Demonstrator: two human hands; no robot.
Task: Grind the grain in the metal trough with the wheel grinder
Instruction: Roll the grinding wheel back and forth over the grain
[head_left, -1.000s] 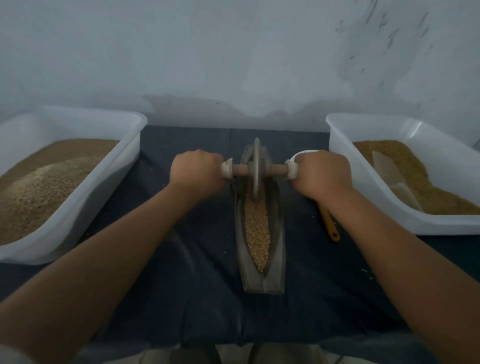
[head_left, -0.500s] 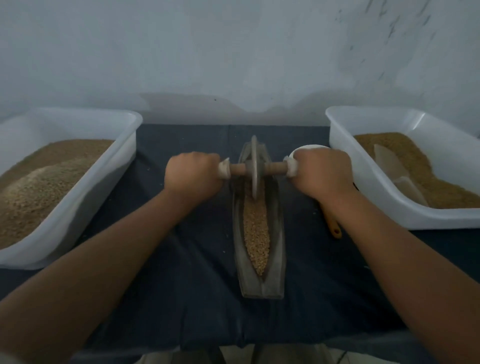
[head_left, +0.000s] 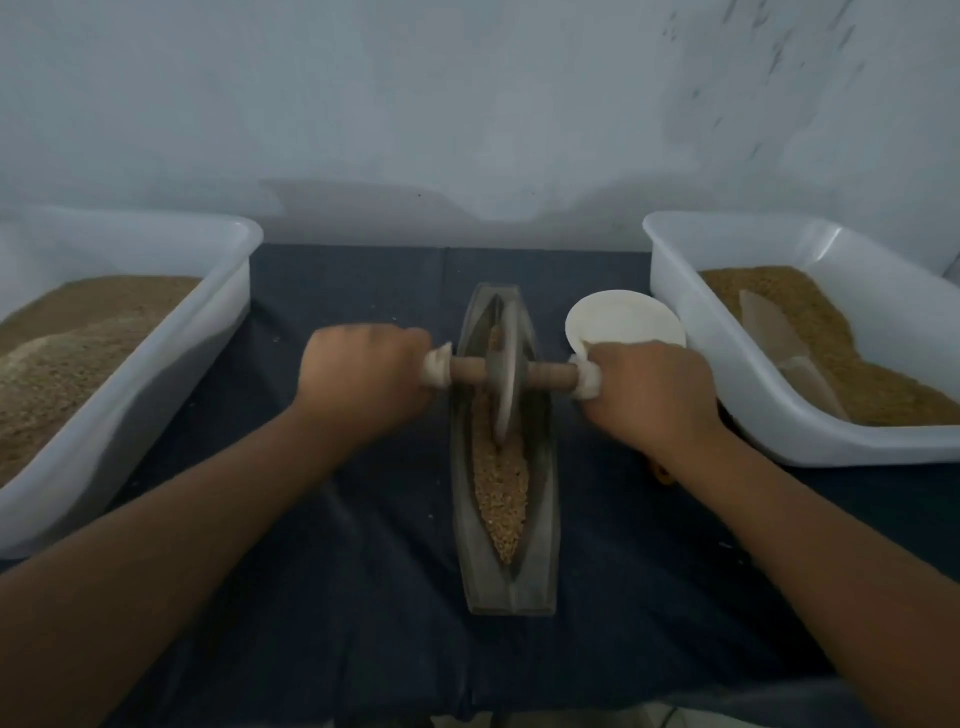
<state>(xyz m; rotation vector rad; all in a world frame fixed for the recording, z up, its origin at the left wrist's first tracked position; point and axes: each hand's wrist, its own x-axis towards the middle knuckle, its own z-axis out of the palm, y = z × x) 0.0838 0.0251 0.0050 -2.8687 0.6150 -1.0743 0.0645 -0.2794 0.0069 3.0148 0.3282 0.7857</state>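
Your left hand (head_left: 363, 376) and right hand (head_left: 649, 395) each grip a handle of the wheel grinder (head_left: 503, 371), its wheel upright in the trough (head_left: 462, 467) on the grain (head_left: 501, 488).

A dark blue cloth (head_left: 363, 597) covers the tabletop. A white plastic tub (head_left: 156, 415) sits along the left edge, filled with tan meal (head_left: 78, 374). A matching tub (head_left: 727, 395) sits at the right edge, holding browner meal (head_left: 857, 384) with a pale scoop (head_left: 774, 343) lying partly sunk in it. A small white dish (head_left: 623, 322) rests just beside that tub's inner wall, toward the back edge. A pale, scuffed wall (head_left: 467, 104) rises behind.
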